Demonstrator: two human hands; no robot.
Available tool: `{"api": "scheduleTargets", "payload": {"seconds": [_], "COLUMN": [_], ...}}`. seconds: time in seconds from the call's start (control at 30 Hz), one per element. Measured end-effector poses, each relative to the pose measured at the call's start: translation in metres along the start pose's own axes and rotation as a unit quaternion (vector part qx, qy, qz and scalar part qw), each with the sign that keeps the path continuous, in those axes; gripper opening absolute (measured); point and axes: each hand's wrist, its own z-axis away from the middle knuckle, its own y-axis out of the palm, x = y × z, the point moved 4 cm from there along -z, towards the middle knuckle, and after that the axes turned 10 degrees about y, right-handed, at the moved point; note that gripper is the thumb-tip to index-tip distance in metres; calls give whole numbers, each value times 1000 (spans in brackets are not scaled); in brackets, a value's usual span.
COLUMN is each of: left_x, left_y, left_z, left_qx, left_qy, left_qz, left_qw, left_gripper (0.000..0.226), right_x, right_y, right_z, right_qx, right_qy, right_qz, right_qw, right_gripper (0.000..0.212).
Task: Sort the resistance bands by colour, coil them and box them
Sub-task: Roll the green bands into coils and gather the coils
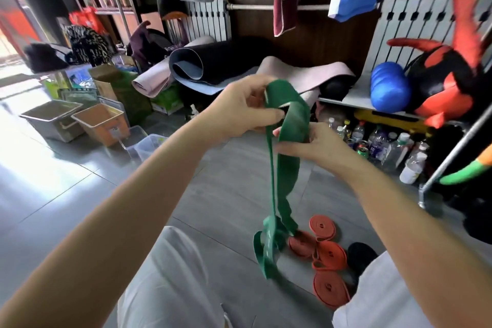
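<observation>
**Green band held in both hands, orange coils on the floor**

- Left hand (239,106): fingers curled round the top of the green band (285,165), thumb pressed across it. Gripping.
- Right hand (315,146): just below the left, pinching the same band between thumb and fingers. Gripping.
- The top of the band is looped over between the two hands. The rest hangs twisted between the person's knees. Its lower end is loose and bunched, down beside the orange coils. Can't tell if it touches the floor (226,194).
- Four orange coils (330,254) lie flat on the floor in a tight cluster by the right knee, with neighbours touching.
- A dark round thing (362,254) sits just beside the cluster, against the right knee. Can't tell what it is.
- A grey bin (53,117) and an orange bin (102,124) stand side by side on the floor to the left, with clear tubs (143,142) next to them. All are well apart from the coils.
- Behind: rolled mats (202,66), a blue roller (388,88) on a shelf, and bottles (378,144) on the floor under it.
</observation>
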Motion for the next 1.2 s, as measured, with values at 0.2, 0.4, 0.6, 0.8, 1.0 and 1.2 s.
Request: {"api": "scheduleTargets", "payload": {"seconds": [0.2, 0.4, 0.6, 0.8, 1.0, 1.2], "left_x": [43, 73, 98, 124, 120, 123], "left_y": [25, 44, 60, 60, 80, 92], "left_z": [29, 51, 86, 115, 114, 120], "left_qx": [45, -18, -11, 140, 228, 211], "left_qy": [-58, -100, -109, -80, -210, -211], "left_qz": [16, 128, 207, -212, -318, -187], "left_qw": [997, 987, 972, 964, 896, 936], "left_gripper": [31, 38, 41, 46, 57, 68], "right_x": [-48, -100, -126, -141, -129, -126], "right_y": [8, 39, 45, 32, 42, 38], "right_z": [12, 24, 50, 63, 63, 60], "right_qx": [18, 16, -33, -55, 6, -3], "right_qy": [32, 64, 69, 101, 95, 107], "right_qz": [-76, 36, 32, 2, 156, 117], "right_qw": [996, 997, 997, 993, 983, 987], "right_gripper": [55, 61, 45, 29, 32, 53]}}
